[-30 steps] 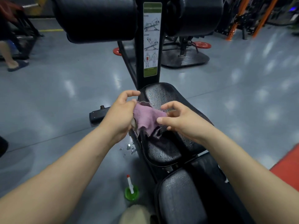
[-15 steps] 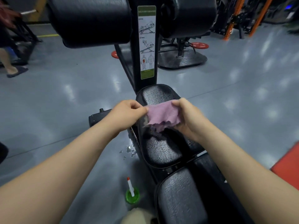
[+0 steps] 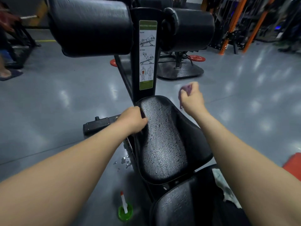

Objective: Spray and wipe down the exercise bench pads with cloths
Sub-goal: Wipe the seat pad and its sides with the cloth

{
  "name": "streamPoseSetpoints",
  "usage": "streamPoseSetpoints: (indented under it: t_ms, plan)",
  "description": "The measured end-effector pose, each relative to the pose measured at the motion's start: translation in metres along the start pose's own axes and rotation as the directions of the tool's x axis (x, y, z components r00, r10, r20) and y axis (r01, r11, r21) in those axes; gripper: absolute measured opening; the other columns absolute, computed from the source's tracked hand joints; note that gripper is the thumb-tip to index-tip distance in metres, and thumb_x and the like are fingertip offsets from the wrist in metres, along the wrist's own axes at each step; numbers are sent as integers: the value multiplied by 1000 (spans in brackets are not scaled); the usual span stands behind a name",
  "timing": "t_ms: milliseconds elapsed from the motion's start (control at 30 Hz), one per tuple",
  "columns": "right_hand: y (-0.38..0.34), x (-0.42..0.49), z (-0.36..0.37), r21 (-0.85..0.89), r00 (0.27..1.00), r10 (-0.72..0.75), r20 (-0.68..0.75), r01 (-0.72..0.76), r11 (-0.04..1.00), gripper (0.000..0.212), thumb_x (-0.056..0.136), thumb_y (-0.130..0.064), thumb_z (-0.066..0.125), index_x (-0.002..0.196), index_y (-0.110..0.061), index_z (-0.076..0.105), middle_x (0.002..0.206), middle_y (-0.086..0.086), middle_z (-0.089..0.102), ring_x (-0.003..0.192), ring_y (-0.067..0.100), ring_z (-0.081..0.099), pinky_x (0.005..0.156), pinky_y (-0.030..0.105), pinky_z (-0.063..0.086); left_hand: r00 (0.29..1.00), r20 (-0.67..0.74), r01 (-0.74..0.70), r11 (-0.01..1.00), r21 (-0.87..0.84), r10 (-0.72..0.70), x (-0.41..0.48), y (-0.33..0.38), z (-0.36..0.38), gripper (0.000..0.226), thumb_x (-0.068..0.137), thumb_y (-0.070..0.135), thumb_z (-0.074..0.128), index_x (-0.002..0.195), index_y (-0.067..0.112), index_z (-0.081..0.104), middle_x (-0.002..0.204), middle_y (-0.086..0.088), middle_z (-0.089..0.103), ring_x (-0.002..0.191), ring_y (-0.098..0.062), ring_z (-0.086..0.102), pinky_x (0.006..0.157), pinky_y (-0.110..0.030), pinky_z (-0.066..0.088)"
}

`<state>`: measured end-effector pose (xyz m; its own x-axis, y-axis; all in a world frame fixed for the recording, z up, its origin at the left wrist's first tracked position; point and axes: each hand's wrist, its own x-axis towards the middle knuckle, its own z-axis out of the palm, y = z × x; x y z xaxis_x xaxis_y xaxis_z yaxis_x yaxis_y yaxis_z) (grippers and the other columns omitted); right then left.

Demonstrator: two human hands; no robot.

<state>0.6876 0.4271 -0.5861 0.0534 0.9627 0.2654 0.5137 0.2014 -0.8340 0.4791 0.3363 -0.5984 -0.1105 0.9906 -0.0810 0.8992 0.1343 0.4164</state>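
Note:
The black seat pad (image 3: 164,141) of the bench is beaded with spray droplets. My right hand (image 3: 192,99) is raised just past the pad's far right corner and grips a bunched pink cloth (image 3: 185,89); most of the cloth is hidden in the fist. My left hand (image 3: 132,119) sits against the pad's left edge with its fingers curled and nothing visible in them. A second black pad (image 3: 175,207) lies nearer me, with a white cloth (image 3: 224,186) on its right side. A green spray bottle (image 3: 125,211) stands on the floor left of the bench.
The bench's upright post (image 3: 135,54), bearing a label, rises beyond the seat between two black roller pads (image 3: 91,25). Water drops (image 3: 123,161) lie on the grey floor. Orange racks (image 3: 228,30) stand far right, a red mat (image 3: 293,163) lies right, and a person's foot (image 3: 9,74) is at far left.
Both hands held the pink cloth spread over the seat. The right hand has now pulled it away up and to the right, and the left hand has let go and dropped to the pad's edge.

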Motion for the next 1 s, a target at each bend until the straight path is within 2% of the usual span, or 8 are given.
streamPoseSetpoints:
  t_ms: [33, 133, 233, 400, 533, 700, 900, 1000]
  plan:
    - [4, 1, 6, -98, 998, -19, 62, 25, 995, 6, 100, -21, 52, 104, -24, 48, 107, 6, 70, 88, 26, 64, 85, 36, 51, 999, 43, -6, 999, 47, 4, 2, -2, 2, 55, 98, 47, 60, 134, 6, 54, 136, -13, 57, 123, -32, 55, 100, -37, 46]
    - [22, 0, 27, -275, 962, -51, 267, 127, 953, 16, 102, -29, 56, 111, -16, 55, 113, 1, 68, 101, 22, 60, 83, 25, 39, 995, 93, -35, 992, 121, 24, 5, -5, 5, 53, 97, 50, 61, 118, 2, 59, 123, -16, 62, 114, -34, 58, 86, -34, 43]
    - [30, -5, 30, -289, 960, -94, 263, 171, 942, 25, 104, -33, 54, 118, -17, 67, 115, 3, 72, 111, 22, 63, 92, 25, 43, 995, 91, -52, 987, 152, 39, 10, -8, 5, 50, 96, 53, 62, 107, 3, 62, 114, -15, 65, 105, -33, 60, 80, -34, 45]
    - [38, -1, 33, -293, 943, -171, 284, 255, 921, 26, 103, -27, 59, 123, -22, 73, 130, -6, 69, 130, 10, 56, 103, 15, 34, 998, 62, -40, 985, 167, 30, 14, -11, 17, 59, 99, 48, 60, 131, -3, 53, 151, -21, 44, 128, -40, 51, 97, -41, 44]
    - [26, 25, 52, -314, 949, -154, 274, 239, 919, 28, 102, -32, 59, 124, -21, 73, 131, 0, 69, 129, 18, 58, 104, 21, 39, 999, 48, -19, 990, 139, 13, 13, -11, 21, 62, 101, 43, 60, 139, -4, 45, 165, -18, 24, 139, -40, 43, 107, -44, 41]
    - [25, 14, 54, -383, 939, -215, 269, 309, 871, 30, 104, -35, 56, 124, -20, 71, 126, 7, 71, 120, 30, 62, 97, 32, 46, 999, 38, -14, 989, 145, 8, 14, -15, 19, 61, 99, 46, 61, 133, -3, 49, 152, -18, 43, 128, -40, 51, 96, -45, 45]
    - [40, -6, 39, -378, 912, -256, 319, 370, 849, 29, 103, -25, 60, 128, -16, 70, 135, 4, 66, 134, 13, 52, 98, -1, 24, 999, 44, -4, 990, 141, -2, 13, -11, 20, 57, 100, 43, 61, 133, -2, 49, 157, -19, 37, 131, -39, 50, 96, -42, 45]
    - [29, 18, 51, -406, 916, -256, 308, 370, 835, 28, 104, -30, 58, 124, -16, 72, 122, 9, 73, 123, 27, 61, 90, 17, 38, 999, 52, -4, 989, 149, -4, 12, -5, 16, 48, 100, 41, 61, 127, 2, 55, 154, -19, 40, 131, -37, 50, 99, -42, 45]
